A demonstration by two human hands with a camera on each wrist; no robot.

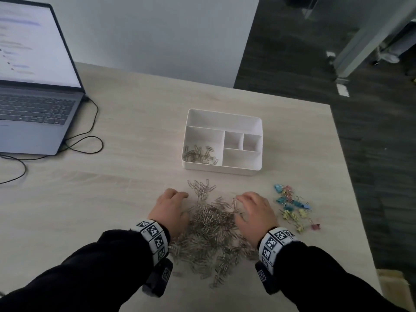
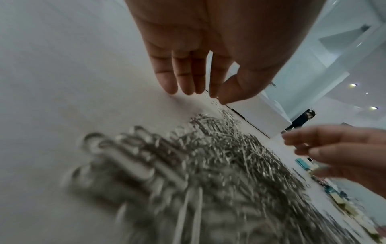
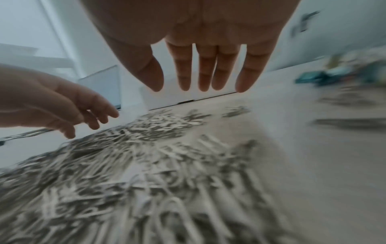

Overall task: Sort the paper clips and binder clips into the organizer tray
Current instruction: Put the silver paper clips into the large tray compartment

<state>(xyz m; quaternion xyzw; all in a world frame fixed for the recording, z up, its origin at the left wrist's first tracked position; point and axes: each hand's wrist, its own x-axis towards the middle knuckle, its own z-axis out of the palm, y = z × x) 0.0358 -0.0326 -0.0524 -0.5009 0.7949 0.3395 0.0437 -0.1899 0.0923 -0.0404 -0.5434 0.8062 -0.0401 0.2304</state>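
Observation:
A big heap of silver paper clips (image 1: 211,230) (image 2: 208,165) (image 3: 135,165) lies on the table in front of me. My left hand (image 1: 171,208) (image 2: 196,79) hovers at the heap's left edge, fingers straight and relaxed, holding nothing. On the heap's right edge my right hand (image 1: 254,210) (image 3: 200,74) is spread, also empty. The white organizer tray (image 1: 222,143) stands beyond the heap; its large front-left compartment holds several paper clips (image 1: 200,154), the other compartments look bare. Coloured binder clips (image 1: 295,208) (image 3: 325,74) lie in a loose group to the right of my right hand.
An open laptop (image 1: 33,91) sits at the far left with a black cable (image 1: 90,136) looping across the table. The table's right edge (image 1: 351,188) runs close to the binder clips, with dark floor beyond.

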